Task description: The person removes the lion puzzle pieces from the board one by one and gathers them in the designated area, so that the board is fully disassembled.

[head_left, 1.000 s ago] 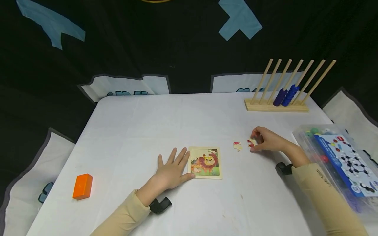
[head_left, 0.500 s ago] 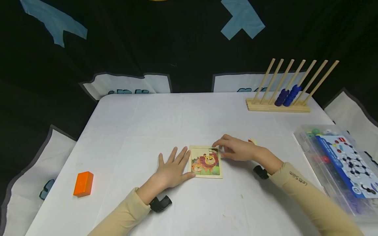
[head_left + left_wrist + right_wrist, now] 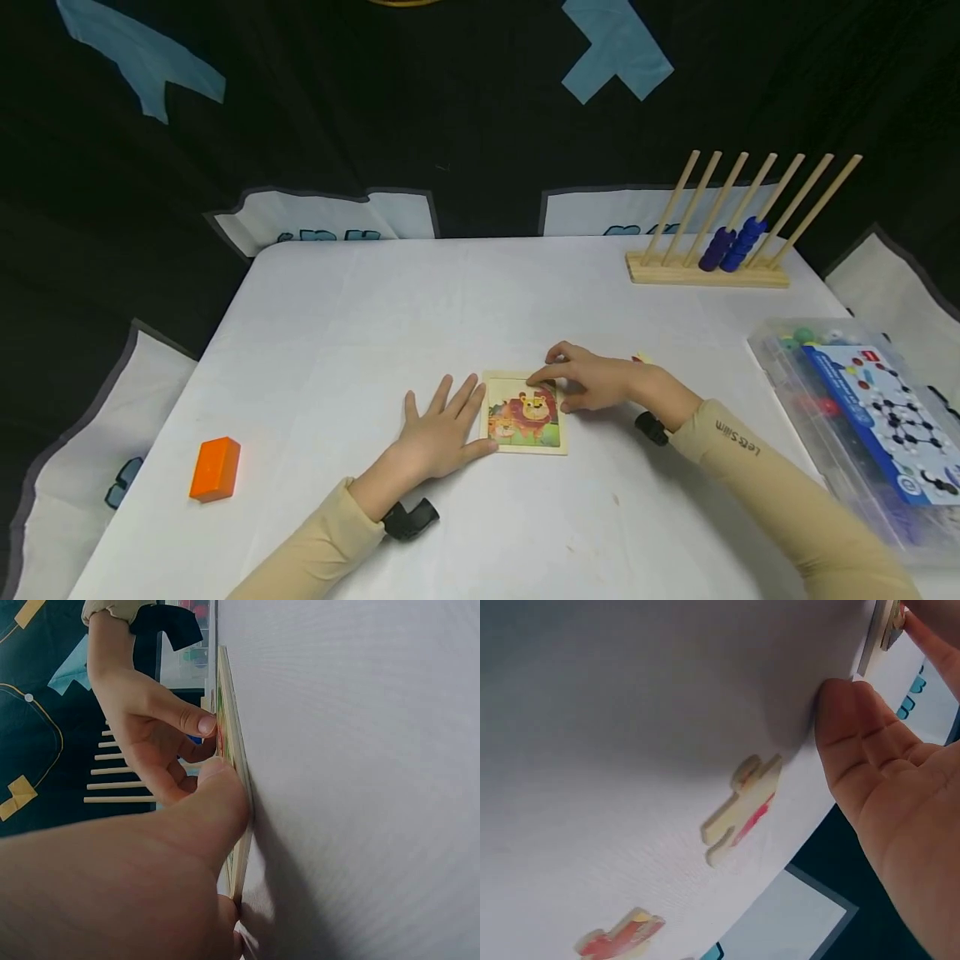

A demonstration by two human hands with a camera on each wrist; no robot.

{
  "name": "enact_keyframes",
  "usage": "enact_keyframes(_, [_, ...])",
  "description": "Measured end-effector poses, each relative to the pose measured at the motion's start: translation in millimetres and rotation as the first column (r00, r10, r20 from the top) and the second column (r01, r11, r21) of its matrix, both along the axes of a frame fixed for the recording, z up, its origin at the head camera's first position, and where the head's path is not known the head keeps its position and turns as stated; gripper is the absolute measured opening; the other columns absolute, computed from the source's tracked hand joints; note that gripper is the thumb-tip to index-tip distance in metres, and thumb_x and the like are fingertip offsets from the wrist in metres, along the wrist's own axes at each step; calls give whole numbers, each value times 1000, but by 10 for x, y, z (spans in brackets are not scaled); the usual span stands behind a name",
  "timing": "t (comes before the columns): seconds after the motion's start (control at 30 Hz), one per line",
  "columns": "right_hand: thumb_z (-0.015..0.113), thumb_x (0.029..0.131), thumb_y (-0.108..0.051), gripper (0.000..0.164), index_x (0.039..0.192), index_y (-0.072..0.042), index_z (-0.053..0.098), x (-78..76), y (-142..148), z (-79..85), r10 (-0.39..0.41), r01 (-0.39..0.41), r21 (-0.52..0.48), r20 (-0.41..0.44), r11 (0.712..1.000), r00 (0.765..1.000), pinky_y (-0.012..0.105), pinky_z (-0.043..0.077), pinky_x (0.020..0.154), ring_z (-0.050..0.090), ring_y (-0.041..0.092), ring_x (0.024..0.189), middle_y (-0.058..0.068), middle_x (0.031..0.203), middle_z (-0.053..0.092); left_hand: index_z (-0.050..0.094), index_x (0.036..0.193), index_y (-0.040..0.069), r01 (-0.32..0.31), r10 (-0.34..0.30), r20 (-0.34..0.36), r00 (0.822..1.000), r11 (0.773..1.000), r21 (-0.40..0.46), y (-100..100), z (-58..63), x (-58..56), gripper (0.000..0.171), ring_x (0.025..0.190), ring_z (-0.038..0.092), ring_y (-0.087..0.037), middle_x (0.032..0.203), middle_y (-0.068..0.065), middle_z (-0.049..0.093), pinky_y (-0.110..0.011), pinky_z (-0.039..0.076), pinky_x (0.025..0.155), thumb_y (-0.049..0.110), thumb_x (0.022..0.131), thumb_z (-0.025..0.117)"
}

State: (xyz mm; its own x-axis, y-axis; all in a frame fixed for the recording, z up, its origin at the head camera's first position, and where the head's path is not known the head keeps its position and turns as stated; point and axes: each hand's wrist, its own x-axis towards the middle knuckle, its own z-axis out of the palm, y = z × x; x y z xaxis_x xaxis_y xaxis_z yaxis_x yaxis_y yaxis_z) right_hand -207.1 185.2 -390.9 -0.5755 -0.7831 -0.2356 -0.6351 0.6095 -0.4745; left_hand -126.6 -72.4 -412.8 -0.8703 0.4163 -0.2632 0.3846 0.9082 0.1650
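A small wooden puzzle (image 3: pixel 522 417) in a light frame, with a picture of lions, lies on the white table. My left hand (image 3: pixel 438 437) is spread beside it, fingers straight, the thumb resting on the frame's lower left edge. At the upper right corner my right hand (image 3: pixel 592 379) pinches a small puzzle piece (image 3: pixel 892 630) between thumb and fingers; the head view hides most of it. The right wrist view has two loose puzzle pieces on the table, one cream and red piece (image 3: pixel 742 810) and another reddish piece (image 3: pixel 620 937).
An orange block (image 3: pixel 215 469) sits at the left. A wooden peg stand (image 3: pixel 705 275) with blue and purple beads is at the back right. At the right edge lies a clear plastic box (image 3: pixel 780 392) with a blue booklet (image 3: pixel 885 417) on top.
My right hand has moved left from the loose pieces to the puzzle's upper right corner, then slightly further over the frame. My left hand has stayed in place.
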Motion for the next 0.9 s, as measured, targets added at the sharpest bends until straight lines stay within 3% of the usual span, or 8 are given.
enact_keyframes(0.37, [71, 79, -15, 47, 123, -21, 54, -71, -73, 72, -11, 12, -4, 41, 1000, 999, 36, 40, 83, 44, 22, 97, 7, 115, 41, 9, 147, 17, -13, 13, 3, 1000, 1000, -19, -7, 18, -20, 83, 136, -2, -29, 152, 0, 1, -68, 4, 94, 65, 85, 36])
enact_keyframes(0.63, [67, 81, -5, 40, 117, -19, 57, -98, -86, 46, 7, -7, -33, 24, 999, 1000, 25, 44, 68, 46, 13, 74, 4, 100, 48, 8, 147, 18, -9, 9, 15, 1000, 1000, -26, 0, 11, -24, 83, 136, -4, -29, 151, 0, -1, -67, 3, 94, 66, 85, 35])
enact_keyframes(0.9, [69, 78, -1, 37, 110, -17, 58, -94, -76, 24, 28, -28, -74, 7, 997, 1000, 26, 44, 68, 47, 13, 72, 3, 99, 50, 9, 147, 17, -13, 13, 21, 1000, 1000, -12, 11, 8, -14, 83, 136, -3, -29, 152, 0, 1, -67, 3, 94, 65, 85, 36])
